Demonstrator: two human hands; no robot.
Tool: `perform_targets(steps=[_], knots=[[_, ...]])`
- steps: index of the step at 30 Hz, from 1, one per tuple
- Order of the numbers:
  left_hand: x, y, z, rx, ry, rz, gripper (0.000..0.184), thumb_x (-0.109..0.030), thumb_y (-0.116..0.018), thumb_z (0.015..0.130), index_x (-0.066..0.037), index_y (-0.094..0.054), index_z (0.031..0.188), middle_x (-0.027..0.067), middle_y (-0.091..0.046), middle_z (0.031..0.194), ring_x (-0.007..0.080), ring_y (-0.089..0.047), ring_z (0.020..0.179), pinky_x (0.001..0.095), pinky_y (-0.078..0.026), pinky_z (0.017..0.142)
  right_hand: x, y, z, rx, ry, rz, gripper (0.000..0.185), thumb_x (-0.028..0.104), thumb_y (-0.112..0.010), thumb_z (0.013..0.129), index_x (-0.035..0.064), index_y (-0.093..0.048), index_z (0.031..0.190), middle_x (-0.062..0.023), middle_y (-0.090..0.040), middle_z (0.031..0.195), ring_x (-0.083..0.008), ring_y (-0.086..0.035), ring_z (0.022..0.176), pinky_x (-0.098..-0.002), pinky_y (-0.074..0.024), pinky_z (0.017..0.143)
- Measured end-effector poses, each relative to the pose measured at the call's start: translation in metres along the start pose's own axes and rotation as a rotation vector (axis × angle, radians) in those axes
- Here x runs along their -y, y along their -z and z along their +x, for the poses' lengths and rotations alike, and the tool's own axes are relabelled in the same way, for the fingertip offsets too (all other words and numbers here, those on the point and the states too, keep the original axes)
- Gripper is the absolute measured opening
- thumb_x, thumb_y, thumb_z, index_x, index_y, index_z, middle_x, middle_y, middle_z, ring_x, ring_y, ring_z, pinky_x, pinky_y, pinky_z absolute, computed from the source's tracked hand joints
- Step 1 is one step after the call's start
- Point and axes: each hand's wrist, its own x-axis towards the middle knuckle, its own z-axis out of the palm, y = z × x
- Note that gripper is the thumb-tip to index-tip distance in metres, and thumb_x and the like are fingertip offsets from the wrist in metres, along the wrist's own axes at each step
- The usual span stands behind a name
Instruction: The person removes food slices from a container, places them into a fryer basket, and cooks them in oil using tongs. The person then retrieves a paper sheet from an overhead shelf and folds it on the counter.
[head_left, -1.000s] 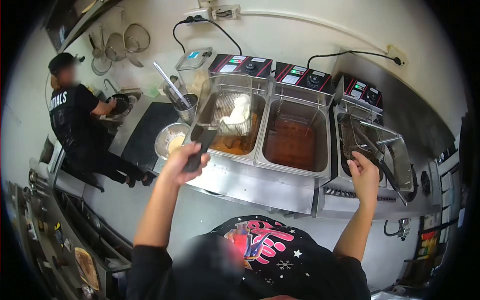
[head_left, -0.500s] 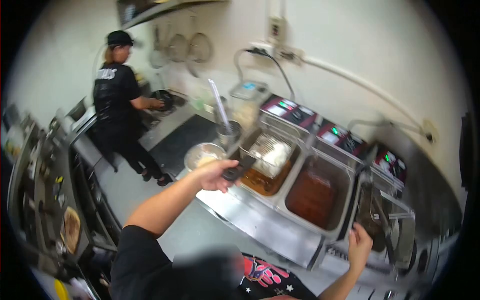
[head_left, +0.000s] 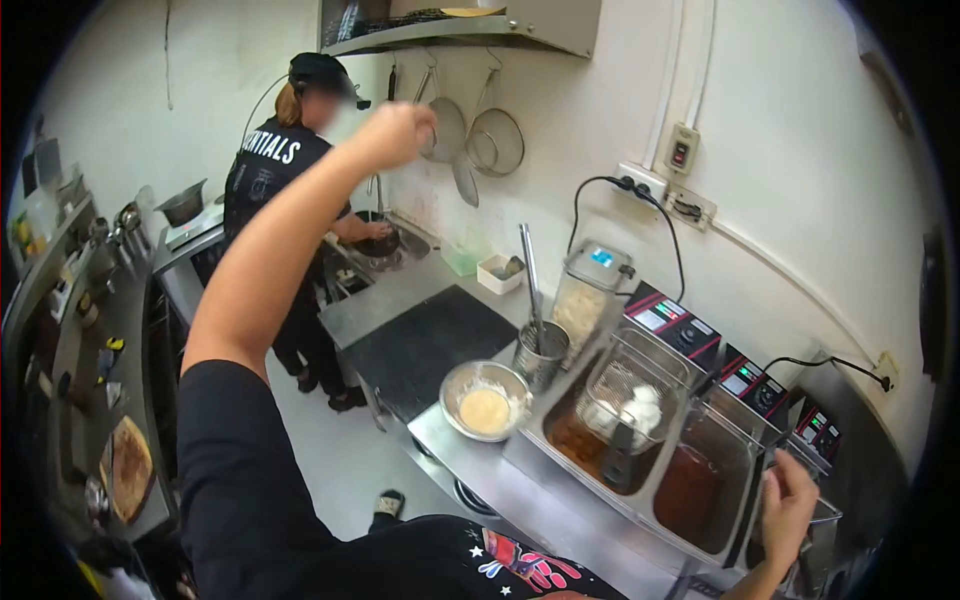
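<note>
My left hand is raised at the upper left, in front of the wall with hanging strainers, its fingers curled; whether it holds anything is hidden. At the right, my right hand hovers beside the fryers with bent fingers and nothing visible in it. A wire fry basket with white pieces inside rests in the left fryer tank, its black handle pointing toward me. The middle tank holds reddish-brown oil. Left of the fryers, a metal bowl contains pale yellow batter.
A co-worker in black stands at the sink, hands in a dark pan. A black mat lies on the counter. Tongs stand in a metal holder near a clear lidded container. Strainers hang under a shelf.
My left hand has let go of the basket handle and moved up and left. The basket now sits in the left tank. The view has swung left toward the co-worker.
</note>
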Motion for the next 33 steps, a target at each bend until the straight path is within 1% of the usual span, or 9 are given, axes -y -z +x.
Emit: perform_targets(steps=[2,7,14,20,21,25,28,32,33], knots=[[0.044,0.011,0.035,-0.136,0.014,0.004,0.022,-0.017,-0.052,0.084,-0.006,-0.065,0.098,0.0158,-0.065,0.093,0.0339,-0.062,0.088,0.04,-0.049,0.081,0.054,-0.023,0.011,-0.075,-0.014,0.009,0.031,-0.005,-0.064,0.071,-0.0013,-0.061,0.101,-0.0131,-0.059,0.075,-0.0205,-0.057,0.065,-0.0295,-0.0454,0.063],[0.134,-0.011,0.138,-0.402,-0.187,0.036,0.024,-0.013,-0.049,0.086,-0.009,-0.062,0.105,0.0086,-0.062,0.109,0.0276,-0.054,0.107,0.0372,-0.044,0.089,0.189,-0.066,0.065,-0.016,0.196,-0.198,0.03,0.002,-0.068,0.067,0.0015,-0.062,0.096,-0.0127,-0.058,0.073,-0.0276,-0.057,0.065,-0.0342,-0.0442,0.062],[0.143,-0.075,0.264,-0.597,-0.26,0.043,0.032,-0.015,-0.043,0.091,-0.013,-0.052,0.122,0.0033,-0.052,0.128,0.0263,-0.043,0.122,0.0437,-0.038,0.097,0.316,-0.095,0.155,0.036,0.297,-0.345,0.026,0.009,-0.071,0.066,0.0042,-0.063,0.091,-0.0109,-0.057,0.069,-0.0295,-0.055,0.064,-0.038,-0.0424,0.059],[0.145,-0.074,0.301,-0.167,-0.226,-0.211,0.027,-0.02,-0.047,0.091,-0.017,-0.06,0.114,0.0112,-0.064,0.106,0.0292,-0.059,0.102,0.0386,-0.046,0.088,0.352,-0.101,0.174,0.065,0.375,-0.466,0.024,0.013,-0.071,0.067,0.0057,-0.063,0.088,-0.01,-0.054,0.064,-0.0292,-0.054,0.061,-0.0385,-0.0411,0.057],[0.147,-0.076,0.302,-0.294,-0.24,-0.273,0.024,-0.021,-0.053,0.088,-0.017,-0.064,0.108,0.0155,-0.065,0.096,0.0334,-0.06,0.092,0.0395,-0.048,0.083,0.35,-0.103,0.175,0.063,0.364,-0.47,0.023,0.013,-0.071,0.067,0.0056,-0.063,0.088,-0.0101,-0.053,0.064,-0.0291,-0.054,0.061,-0.0386,-0.0411,0.057],[0.148,-0.066,0.296,-0.361,-0.287,-0.328,0.02,-0.014,-0.058,0.081,-0.013,-0.068,0.097,0.0103,-0.067,0.089,0.0273,-0.063,0.083,0.0364,-0.049,0.077,0.345,-0.115,0.195,0.043,0.326,-0.44,0.019,0.012,-0.069,0.07,0.0051,-0.062,0.086,-0.0106,-0.054,0.064,-0.0291,-0.054,0.061,-0.0387,-0.0414,0.056],[0.154,-0.053,0.292,-0.241,-0.264,-0.475,0.024,-0.029,-0.068,0.075,-0.011,-0.071,0.091,0.0174,-0.066,0.084,0.0269,-0.066,0.08,0.0375,-0.051,0.076,0.35,-0.128,0.225,0.031,0.331,-0.386,0.018,0.012,-0.068,0.073,0.0049,-0.063,0.089,-0.0113,-0.059,0.069,-0.0281,-0.057,0.063,-0.0371,-0.0437,0.058],[0.159,-0.057,0.303,-0.415,-0.355,-0.218,0.018,-0.021,-0.062,0.075,-0.008,-0.069,0.085,0.0165,-0.065,0.081,0.0344,-0.062,0.077,0.0396,-0.05,0.071,0.368,-0.15,0.27,0.01,0.374,-0.386,0.023,0.013,-0.067,0.074,0.0054,-0.064,0.096,-0.0119,-0.061,0.075,-0.0267,-0.059,0.069,-0.0354,-0.0461,0.064],[0.157,-0.048,0.285,-0.436,-0.436,-0.366,0.016,-0.019,-0.058,0.078,-0.006,-0.067,0.082,0.0178,-0.064,0.08,0.0353,-0.061,0.078,0.0422,-0.049,0.07,0.372,-0.157,0.278,0.004,0.392,-0.394,0.026,0.013,-0.067,0.075,0.0057,-0.063,0.099,-0.0122,-0.062,0.078,-0.0264,-0.059,0.071,-0.0347,-0.0467,0.066]])
